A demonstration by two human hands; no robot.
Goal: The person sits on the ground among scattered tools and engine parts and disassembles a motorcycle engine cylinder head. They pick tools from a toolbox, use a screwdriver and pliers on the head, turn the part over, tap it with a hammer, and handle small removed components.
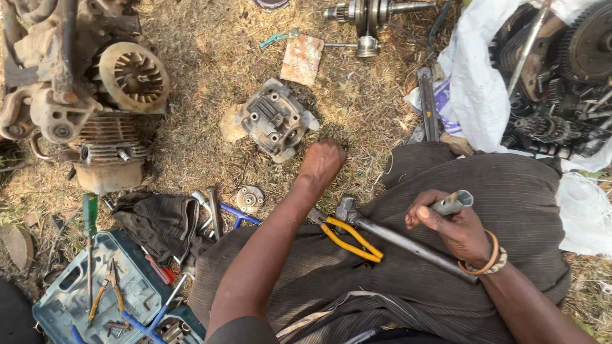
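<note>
Fingertips of left hand [320, 164] hidden.

Socket tube [451, 203]: dull grey metal. Pliers [349, 239]: yellow plastic handles. Cylinder head [275, 120]: rough, grimy cast metal.

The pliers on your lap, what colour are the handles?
Yellow handles on the pliers, clearest in the head view.

Pliers [352, 240] and hammer [395, 239] lie on lap [446, 280].
</note>
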